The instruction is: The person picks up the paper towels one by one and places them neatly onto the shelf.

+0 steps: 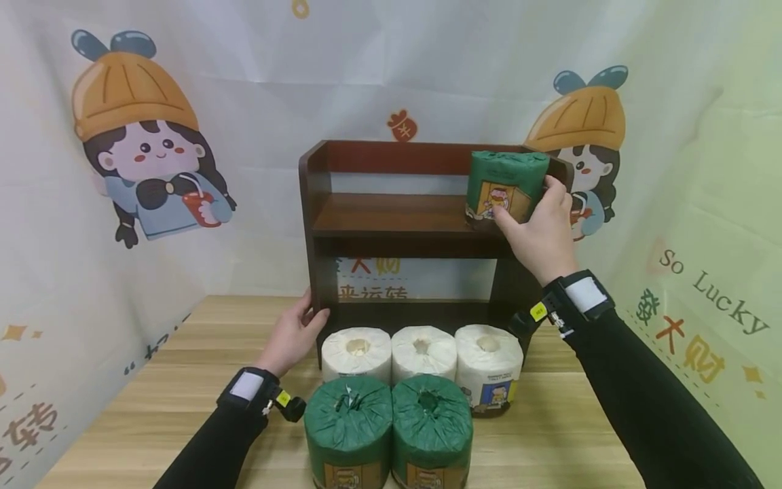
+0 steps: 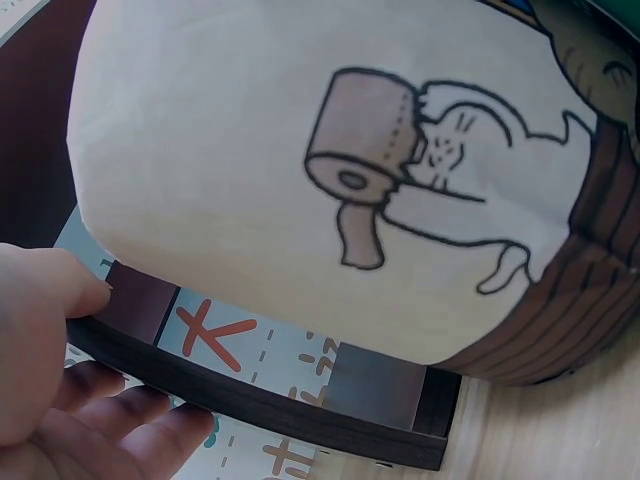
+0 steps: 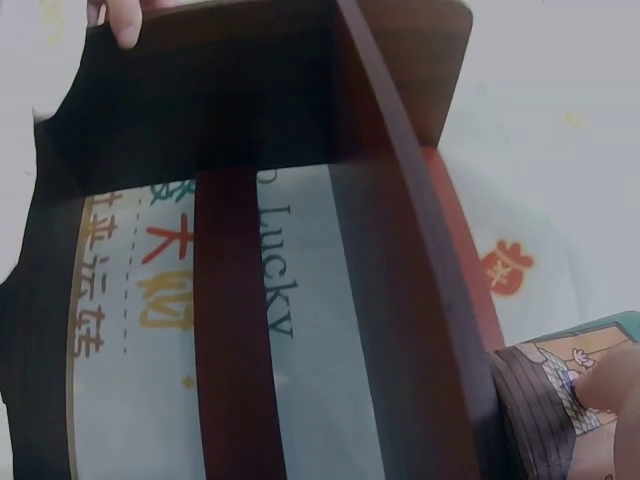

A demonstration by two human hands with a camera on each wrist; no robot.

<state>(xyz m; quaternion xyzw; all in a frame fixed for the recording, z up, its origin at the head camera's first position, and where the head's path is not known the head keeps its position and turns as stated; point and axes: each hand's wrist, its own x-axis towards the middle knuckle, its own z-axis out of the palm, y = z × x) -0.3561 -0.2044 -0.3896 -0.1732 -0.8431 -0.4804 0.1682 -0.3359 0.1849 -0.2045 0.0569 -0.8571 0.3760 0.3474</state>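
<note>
In the head view my right hand [image 1: 544,231] grips a green-wrapped toilet paper roll [image 1: 507,183] at the right end of the upper shelf [image 1: 385,214]. Its thumb lies on the printed front and the fingers go round the right side. My left hand [image 1: 296,333] holds the left side panel of the dark brown wooden rack [image 1: 314,272] low down. The left wrist view shows that thumb and fingers [image 2: 140,420] on either side of the panel's edge. Whether the green roll touches the shelf is hard to tell.
Three white-wrapped rolls [image 1: 424,350] stand in a row before the rack. Nearer stand two green-wrapped rolls [image 1: 430,424], side by side on the wooden table [image 1: 550,435]. A printed cloth [image 1: 256,81] hangs behind the rack and along the sides.
</note>
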